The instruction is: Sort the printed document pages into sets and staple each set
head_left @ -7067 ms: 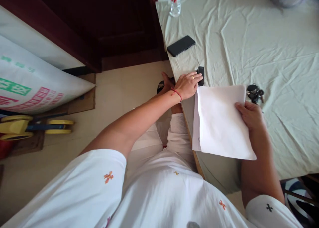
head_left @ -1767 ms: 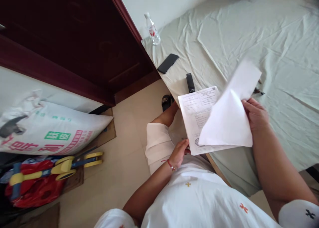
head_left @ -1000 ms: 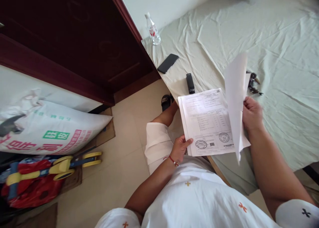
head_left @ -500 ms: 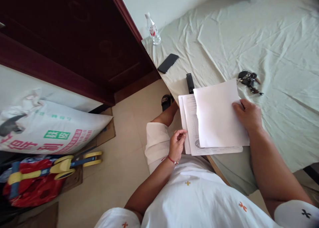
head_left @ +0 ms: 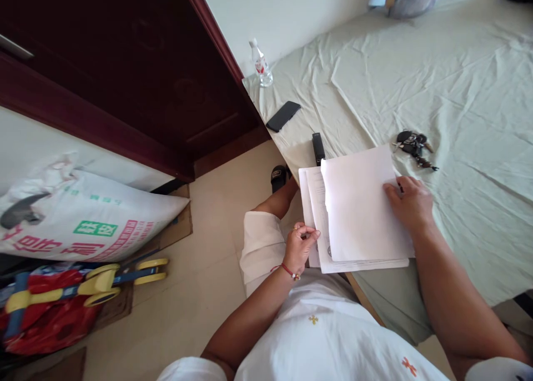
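A small stack of white paper sheets (head_left: 358,209) lies at the near edge of a table covered with a pale green cloth (head_left: 437,75). The top sheet is blank side up and shifted right, so printed sheets show along the left edge. My right hand (head_left: 406,200) rests flat on the top sheet's right side. My left hand (head_left: 300,246), with a red string on the wrist, pinches the stack's lower left corner. A black stapler (head_left: 318,148) lies just beyond the stack.
A bunch of keys (head_left: 412,145) lies right of the papers, with a black phone (head_left: 283,116) and a plastic bottle (head_left: 261,64) further back. A dark wooden door (head_left: 137,75) stands at left. A printed sack (head_left: 83,220) and a red-yellow toy (head_left: 62,292) are on the floor.
A second ago my right hand held the blank sheet upright beside the printed page. It has since laid it flat on top, and my left hand moved to the stack's left corner.
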{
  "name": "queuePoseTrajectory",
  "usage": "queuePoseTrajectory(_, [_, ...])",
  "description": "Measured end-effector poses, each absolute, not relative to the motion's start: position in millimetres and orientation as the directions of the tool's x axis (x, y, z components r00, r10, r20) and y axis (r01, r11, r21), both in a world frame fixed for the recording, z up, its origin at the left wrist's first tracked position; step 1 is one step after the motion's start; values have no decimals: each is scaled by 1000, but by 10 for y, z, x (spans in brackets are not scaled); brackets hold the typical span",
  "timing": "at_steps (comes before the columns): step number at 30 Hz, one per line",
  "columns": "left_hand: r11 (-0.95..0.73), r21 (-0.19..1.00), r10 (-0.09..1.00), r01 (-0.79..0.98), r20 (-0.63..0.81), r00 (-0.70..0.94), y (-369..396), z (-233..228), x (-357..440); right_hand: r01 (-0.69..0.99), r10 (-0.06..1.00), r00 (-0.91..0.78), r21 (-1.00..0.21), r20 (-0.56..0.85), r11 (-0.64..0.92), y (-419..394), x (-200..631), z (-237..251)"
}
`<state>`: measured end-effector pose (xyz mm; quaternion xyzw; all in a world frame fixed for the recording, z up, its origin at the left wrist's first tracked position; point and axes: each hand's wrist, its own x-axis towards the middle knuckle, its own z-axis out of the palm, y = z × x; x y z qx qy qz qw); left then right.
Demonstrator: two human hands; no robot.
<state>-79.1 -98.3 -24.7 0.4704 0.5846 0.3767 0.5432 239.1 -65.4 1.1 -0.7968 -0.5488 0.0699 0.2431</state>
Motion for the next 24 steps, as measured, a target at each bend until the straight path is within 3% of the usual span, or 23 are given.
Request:
queuePoseTrajectory(4, [262, 954, 960, 147, -273, 60, -1014, -251, -746, 838, 908, 403, -446, 116, -315, -653, 2306, -1])
queuePoseTrajectory(11, [240, 958, 962, 157, -257, 94, -1028, -207, -725, 746, 899, 418, -516, -130, -421, -636, 2326, 73])
queuePoseTrajectory(15, [328, 940, 937, 90, -336, 96, -1053, -191, -756, 724, 916, 392, -587, -84, -363, -672, 2357, 161])
queuePoseTrajectory(18, [382, 924, 918, 17, -382, 106, -1087, -196, -785, 674, 873, 487, -623, -30, -397, -706, 2418, 191])
queuePoseTrajectory(21, [387, 916, 921, -103, -381, 78, -1107, -189, -799, 489, 790, 607, -742, -88, -459, -716, 2499, 177])
queuePoseTrajectory(24, [428, 878, 902, -213, -430, 44, -1105, -158, -807, 125, 753, 614, -912, -238, -390, -687, 2532, 178])
